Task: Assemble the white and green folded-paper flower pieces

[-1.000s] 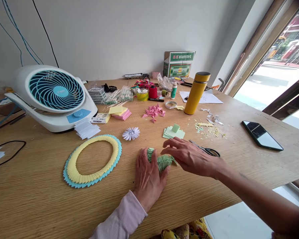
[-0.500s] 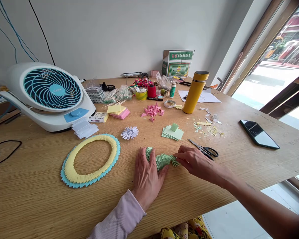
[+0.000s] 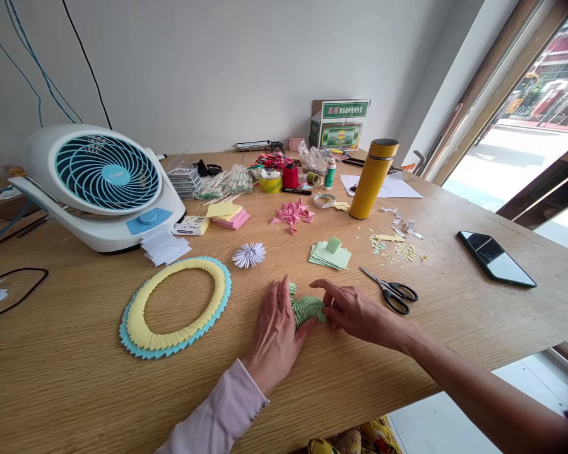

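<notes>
Near the tabletop's (image 3: pixel 85 391) front edge, clasp the green pleated strip (image 3: pixel 308 308) steady in your left hand (image 3: pixel 275 334), pressing its end lightly with your right hand (image 3: pixel 355 310), whose grip is unclear

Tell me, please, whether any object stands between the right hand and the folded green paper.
Nothing visible does: the right hand has its fingers at the right end of the folded green paper. The left hand covers part of its left side. The scissors lie outside that space.
</notes>
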The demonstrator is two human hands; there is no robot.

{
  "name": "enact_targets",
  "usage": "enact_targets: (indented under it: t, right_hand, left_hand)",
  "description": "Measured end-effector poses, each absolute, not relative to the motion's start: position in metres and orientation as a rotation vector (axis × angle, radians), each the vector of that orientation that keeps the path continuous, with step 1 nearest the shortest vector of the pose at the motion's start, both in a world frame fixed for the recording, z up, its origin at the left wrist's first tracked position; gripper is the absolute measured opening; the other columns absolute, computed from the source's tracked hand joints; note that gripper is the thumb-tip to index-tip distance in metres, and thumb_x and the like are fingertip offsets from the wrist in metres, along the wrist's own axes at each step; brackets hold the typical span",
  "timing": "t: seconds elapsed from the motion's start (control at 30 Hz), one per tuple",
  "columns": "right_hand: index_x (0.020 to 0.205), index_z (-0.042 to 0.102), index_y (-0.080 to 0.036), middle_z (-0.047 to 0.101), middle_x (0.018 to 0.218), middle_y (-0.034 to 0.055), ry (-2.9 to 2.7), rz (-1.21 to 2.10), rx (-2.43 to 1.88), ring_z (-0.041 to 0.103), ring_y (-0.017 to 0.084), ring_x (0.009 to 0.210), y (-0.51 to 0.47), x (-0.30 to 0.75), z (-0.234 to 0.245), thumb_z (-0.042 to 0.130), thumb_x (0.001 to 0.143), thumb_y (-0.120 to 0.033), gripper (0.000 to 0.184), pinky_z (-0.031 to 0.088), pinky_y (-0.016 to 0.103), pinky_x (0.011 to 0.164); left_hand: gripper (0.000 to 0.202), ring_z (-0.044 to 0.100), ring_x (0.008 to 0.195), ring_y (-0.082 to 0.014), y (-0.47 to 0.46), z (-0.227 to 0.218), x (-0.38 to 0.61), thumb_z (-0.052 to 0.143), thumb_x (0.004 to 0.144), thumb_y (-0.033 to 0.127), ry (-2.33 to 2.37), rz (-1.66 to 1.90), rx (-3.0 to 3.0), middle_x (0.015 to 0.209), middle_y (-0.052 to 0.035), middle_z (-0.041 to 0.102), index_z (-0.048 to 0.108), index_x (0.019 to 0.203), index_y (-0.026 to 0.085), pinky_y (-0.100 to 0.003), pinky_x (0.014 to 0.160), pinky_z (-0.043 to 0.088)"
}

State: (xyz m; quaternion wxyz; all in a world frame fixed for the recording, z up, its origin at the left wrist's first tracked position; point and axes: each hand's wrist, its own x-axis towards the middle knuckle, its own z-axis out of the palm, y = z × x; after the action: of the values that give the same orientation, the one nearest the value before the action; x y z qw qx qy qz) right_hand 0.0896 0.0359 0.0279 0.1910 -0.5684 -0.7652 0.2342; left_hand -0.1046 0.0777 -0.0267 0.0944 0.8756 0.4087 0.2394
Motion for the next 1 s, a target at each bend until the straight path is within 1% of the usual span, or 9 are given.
enact_targets:
  t: [0.07,0.17,0.27,0.33,0.43,0.5,0.63,0.77,1.0]
  right_hand:
    - [0.129,0.047,-0.011,0.067,0.066,0.0005,-2.179,0.714,-1.549,0.064,0.017,0.061,0.039,0.091,0.032,0.044,0.093,-0.012,0.036,0.048,0.028,0.066]
    - [0.127,0.047,-0.012,0.067,0.065,0.0000,-2.175,0.813,-1.532,0.063,0.016,0.058,0.041,0.090,0.037,0.041,0.097,-0.016,0.031,0.047,0.026,0.062]
    - [0.125,0.048,-0.013,0.067,0.066,0.0005,-2.201,0.771,-1.580,0.063,0.017,0.061,0.041,0.089,0.039,0.041,0.099,-0.019,0.028,0.048,0.027,0.065]
    - [0.127,0.049,-0.014,0.071,0.076,0.0037,-2.235,0.704,-1.602,0.065,0.018,0.068,0.039,0.088,0.040,0.042,0.100,-0.019,0.028,0.048,0.029,0.069]
    - [0.131,0.049,-0.017,0.072,0.105,0.0104,-2.296,0.626,-1.549,0.069,0.020,0.087,0.038,0.088,0.040,0.043,0.099,-0.015,0.032,0.049,0.030,0.078]
    - [0.132,0.050,-0.019,0.071,0.112,0.0104,-2.348,0.640,-1.489,0.068,0.021,0.096,0.038,0.089,0.042,0.042,0.100,-0.015,0.033,0.048,0.030,0.082]
    - [0.121,0.058,-0.019,0.071,0.104,0.0095,-2.386,0.705,-1.459,0.068,0.021,0.092,0.040,0.089,0.044,0.042,0.103,-0.023,0.024,0.049,0.030,0.079]
    - [0.119,0.060,-0.018,0.072,0.099,0.0106,-2.369,0.615,-1.551,0.068,0.022,0.087,0.040,0.085,0.039,0.047,0.103,-0.026,0.023,0.048,0.030,0.074]
    - [0.116,0.066,-0.019,0.069,0.093,0.0094,-2.454,0.519,-1.597,0.066,0.020,0.079,0.037,0.083,0.035,0.047,0.103,-0.026,0.025,0.044,0.028,0.066]
  left_hand:
    - [0.081,0.040,0.139,-0.0366,0.080,-0.027,-0.108,0.049,0.094,0.053,1.170,0.694,2.605,0.147,-0.0262,0.038,0.011,0.152,0.013,-0.054,0.107,0.043]
    - [0.077,0.040,0.140,-0.0359,0.082,-0.025,-0.111,0.046,0.094,0.054,1.145,0.658,2.597,0.148,-0.0259,0.038,0.015,0.152,0.013,-0.053,0.109,0.042]
    - [0.077,0.040,0.140,-0.0367,0.081,-0.022,-0.112,0.044,0.095,0.055,1.138,0.642,2.591,0.147,-0.0263,0.038,0.015,0.152,0.012,-0.054,0.108,0.042]
    - [0.079,0.039,0.140,-0.0378,0.081,-0.021,-0.113,0.044,0.095,0.054,1.128,0.635,2.592,0.147,-0.0271,0.036,0.011,0.153,0.012,-0.054,0.108,0.042]
    - [0.081,0.036,0.142,-0.0384,0.082,-0.021,-0.114,0.044,0.095,0.053,1.102,0.614,2.591,0.150,-0.0287,0.032,0.006,0.154,0.012,-0.054,0.109,0.041]
    - [0.082,0.036,0.142,-0.0381,0.082,-0.021,-0.115,0.043,0.095,0.053,1.100,0.606,2.586,0.150,-0.0287,0.030,0.003,0.154,0.013,-0.054,0.109,0.041]
    - [0.083,0.037,0.141,-0.0370,0.081,-0.021,-0.114,0.044,0.095,0.052,1.114,0.619,2.569,0.150,-0.0274,0.030,0.001,0.155,0.014,-0.053,0.110,0.040]
    - [0.083,0.034,0.143,-0.0359,0.082,-0.019,-0.115,0.046,0.095,0.051,1.074,0.625,2.515,0.150,-0.0257,0.030,0.002,0.155,0.016,-0.053,0.112,0.038]
    - [0.088,0.019,0.150,-0.0342,0.088,-0.012,-0.127,0.052,0.093,0.049,0.956,0.458,2.397,0.158,-0.0247,0.019,-0.001,0.155,0.020,-0.055,0.117,0.031]
